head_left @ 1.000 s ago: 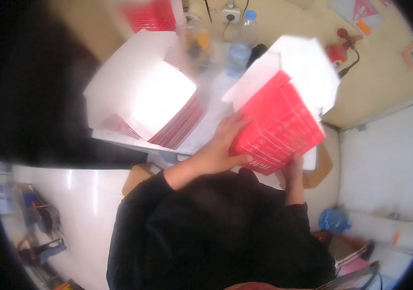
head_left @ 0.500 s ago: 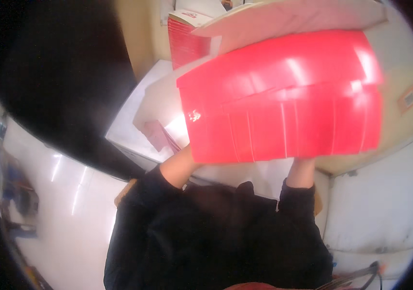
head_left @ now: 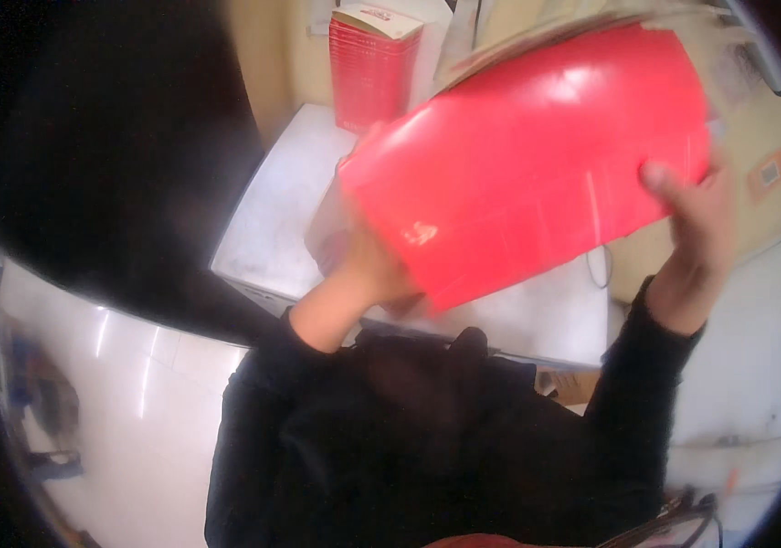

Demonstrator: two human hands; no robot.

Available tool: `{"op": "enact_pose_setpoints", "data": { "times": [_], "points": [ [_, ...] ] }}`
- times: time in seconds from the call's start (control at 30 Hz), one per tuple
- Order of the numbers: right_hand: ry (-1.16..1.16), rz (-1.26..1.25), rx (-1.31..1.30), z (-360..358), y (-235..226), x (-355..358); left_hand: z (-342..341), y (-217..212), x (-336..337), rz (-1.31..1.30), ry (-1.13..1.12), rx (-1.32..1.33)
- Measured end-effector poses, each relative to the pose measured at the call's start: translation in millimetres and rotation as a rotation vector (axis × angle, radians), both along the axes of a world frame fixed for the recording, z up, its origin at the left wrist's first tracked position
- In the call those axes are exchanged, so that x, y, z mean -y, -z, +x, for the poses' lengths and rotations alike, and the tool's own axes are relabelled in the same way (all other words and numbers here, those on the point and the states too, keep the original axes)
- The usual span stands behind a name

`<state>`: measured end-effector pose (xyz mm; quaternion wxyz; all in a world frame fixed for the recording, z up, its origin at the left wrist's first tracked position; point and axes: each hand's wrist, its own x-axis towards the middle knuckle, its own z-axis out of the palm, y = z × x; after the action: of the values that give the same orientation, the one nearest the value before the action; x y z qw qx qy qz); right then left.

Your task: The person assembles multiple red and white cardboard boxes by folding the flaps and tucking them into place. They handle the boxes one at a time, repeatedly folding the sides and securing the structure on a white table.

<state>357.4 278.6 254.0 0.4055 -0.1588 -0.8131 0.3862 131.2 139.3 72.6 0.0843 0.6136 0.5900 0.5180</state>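
A thick stack of glossy red card pieces (head_left: 537,173) is held up in front of me, tilted with its right end higher. Grasping its right end is my right hand (head_left: 699,215), thumb across the red face and fingers behind. At the lower left corner, my left hand (head_left: 377,265) holds the stack, its fingers mostly hidden and a little blurred. Pale layers show along the far upper edge of the stack. Behind it, on the white table (head_left: 267,219), stands another stack of nested red cartons (head_left: 372,73) with a cream top.
A cream wall (head_left: 290,55) rises behind the table, bearing a small orange-framed label (head_left: 768,175) at right. To the left lies a large dark area (head_left: 116,164) above a shiny pale floor (head_left: 126,365). A thin cable loop (head_left: 599,267) hangs near the table's right part.
The stack has tilted, its right end rising, and its fanned layers now look more even. My right hand has moved right and up from beneath it to its right end.
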Motion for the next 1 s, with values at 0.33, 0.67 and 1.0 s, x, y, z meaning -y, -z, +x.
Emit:
{"op": "enact_pose_setpoints", "data": {
  "times": [0.33,0.67,1.0],
  "points": [
    [0.049,0.040,0.317,-76,24,-42,-89,121,36,0.263,-0.011,-0.574],
    [0.179,0.144,0.512,-173,87,27,-141,150,49,0.328,0.058,-0.544],
    [0.218,0.536,0.465,-201,121,115,-159,160,66,0.377,0.090,-0.513]
  ]
}}
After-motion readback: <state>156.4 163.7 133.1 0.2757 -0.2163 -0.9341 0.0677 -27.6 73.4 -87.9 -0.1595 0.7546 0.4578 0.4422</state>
